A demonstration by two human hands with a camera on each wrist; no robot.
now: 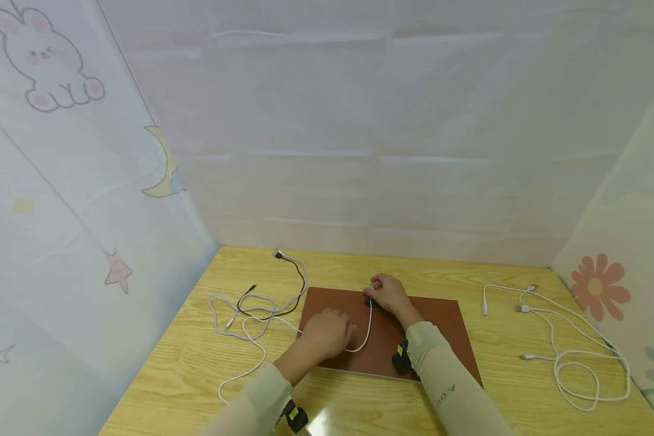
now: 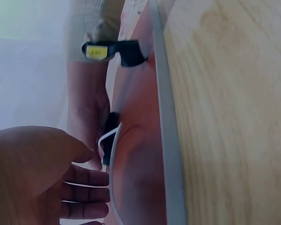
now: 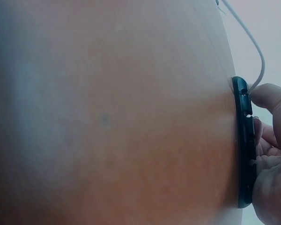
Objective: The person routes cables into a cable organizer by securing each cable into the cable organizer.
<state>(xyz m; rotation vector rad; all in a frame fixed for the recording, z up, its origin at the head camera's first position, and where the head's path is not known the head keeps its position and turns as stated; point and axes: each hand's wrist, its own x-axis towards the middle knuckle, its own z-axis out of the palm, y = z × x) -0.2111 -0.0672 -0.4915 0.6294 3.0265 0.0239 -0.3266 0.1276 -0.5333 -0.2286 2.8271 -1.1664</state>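
A black cable holder with notches (image 3: 244,145) sits on a brown board (image 1: 436,327). One white cable (image 1: 369,327) runs across the board and up to a notch at the end of the holder. My right hand (image 1: 390,294) is at the holder, its thumb and fingers pinching the cable by that notch; the hand hides part of the holder in the head view. Over the left part of the board, my left hand (image 1: 327,333) has loosely bent, spread fingers (image 2: 86,193). The cable passes close by these fingertips, with nothing gripped between them.
Left of the board, a pale lilac cable (image 1: 215,312) and a black cable (image 1: 300,297) lie loosely tangled on the wooden table (image 1: 169,363). Several white cable ends and a looped white cable (image 1: 578,351) lie on the right. Printed cloth walls (image 1: 327,181) border the table.
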